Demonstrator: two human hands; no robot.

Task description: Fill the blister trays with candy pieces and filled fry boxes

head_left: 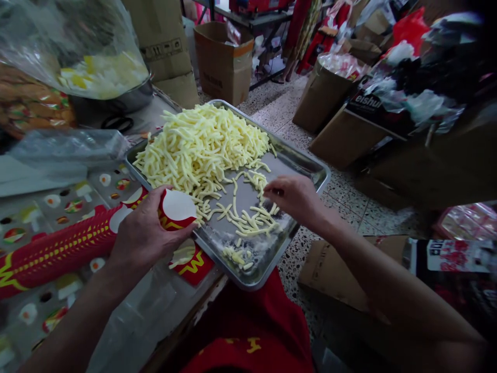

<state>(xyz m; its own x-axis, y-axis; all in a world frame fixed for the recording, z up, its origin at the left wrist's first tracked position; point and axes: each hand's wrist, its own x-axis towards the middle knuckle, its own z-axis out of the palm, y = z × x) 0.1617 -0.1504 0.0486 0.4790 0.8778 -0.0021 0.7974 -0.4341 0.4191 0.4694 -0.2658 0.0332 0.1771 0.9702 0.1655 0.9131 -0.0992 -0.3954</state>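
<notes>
My left hand (149,228) is closed around a red fry carton (174,210) with a white inside, its mouth tipped towards the metal tray (306,163). On the tray, pale yellow fry-shaped strips (205,145) form a tall heap at the back left. Looser strips and short broken bits lie towards the near corner. Over the tray's right part, my right hand (293,199) has its fingers curled together close to the loose strips; whether anything is between them is hidden. Just below my left hand, a filled red carton (192,261) lies on the table.
A long nested stack of red cartons (62,251) lies on the patterned table cover at left. Behind it are scissors (117,123) and a plastic bag of yellow and white pieces (104,75). Cardboard boxes (223,67) stand on the speckled floor. A person's legs (297,39) show at the back.
</notes>
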